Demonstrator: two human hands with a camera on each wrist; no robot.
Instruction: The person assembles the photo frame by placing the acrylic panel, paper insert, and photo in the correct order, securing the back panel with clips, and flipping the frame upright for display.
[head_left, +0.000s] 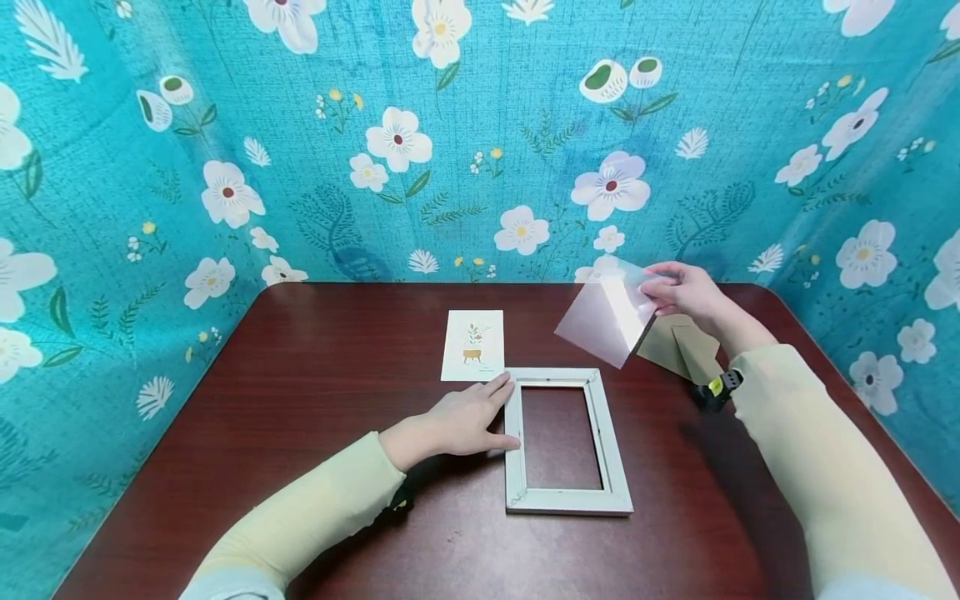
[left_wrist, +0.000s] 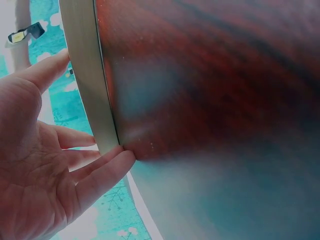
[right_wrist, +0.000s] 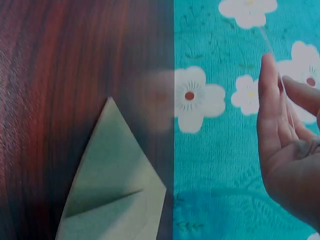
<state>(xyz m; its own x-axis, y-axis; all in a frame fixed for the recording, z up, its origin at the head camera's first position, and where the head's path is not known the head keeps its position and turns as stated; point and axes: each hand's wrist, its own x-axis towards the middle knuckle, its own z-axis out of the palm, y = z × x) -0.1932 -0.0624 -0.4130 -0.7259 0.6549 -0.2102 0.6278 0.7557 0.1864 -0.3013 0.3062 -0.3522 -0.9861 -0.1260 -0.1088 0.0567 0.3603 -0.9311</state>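
A white picture frame (head_left: pixel 621 467) lies flat on the table, its opening showing bare wood. My left hand (head_left: pixel 459 419) rests against the frame's left side with extended fingers and thumb. In the left wrist view, the fingertips of the left hand (left_wrist: pixel 55 155) touch the frame's side edge (left_wrist: pixel 87 70). Up to the right, my right hand (head_left: pixel 686 296) pinches a clear plastic sheet (head_left: pixel 600 321) by its corner, holding it tilted above the table. The right wrist view shows the right hand (right_wrist: pixel 285 130) with the thin sheet edge-on between thumb and fingers.
A card with a potted plant picture (head_left: pixel 473 343) lies behind the frame, to its left. A brown backing board (head_left: pixel 667 346) with a flap lies on the table under the right hand. A blue floral cloth (head_left: pixel 465 150) hangs along the table's back edge.
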